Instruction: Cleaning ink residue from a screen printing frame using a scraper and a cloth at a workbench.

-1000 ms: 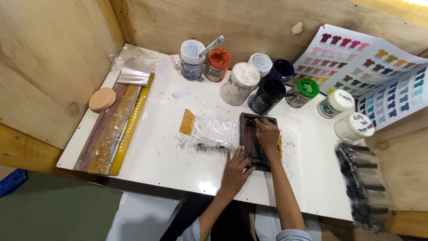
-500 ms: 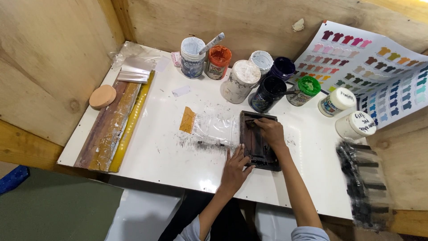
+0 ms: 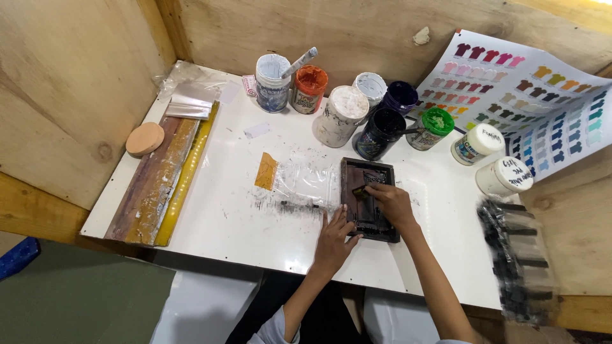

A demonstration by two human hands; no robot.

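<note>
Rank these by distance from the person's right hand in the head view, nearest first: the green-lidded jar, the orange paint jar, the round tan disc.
Measured from the right hand on the dark tray:
1. Green-lidded jar, just up and right of the hand.
2. Orange paint jar, at the table's back, up and left.
3. Round tan disc, far left, beside the wooden squeegee.

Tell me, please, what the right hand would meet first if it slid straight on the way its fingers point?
Probably the clear plastic sheet: the right hand points left across the dark tray, whose left rim comes first.
</note>
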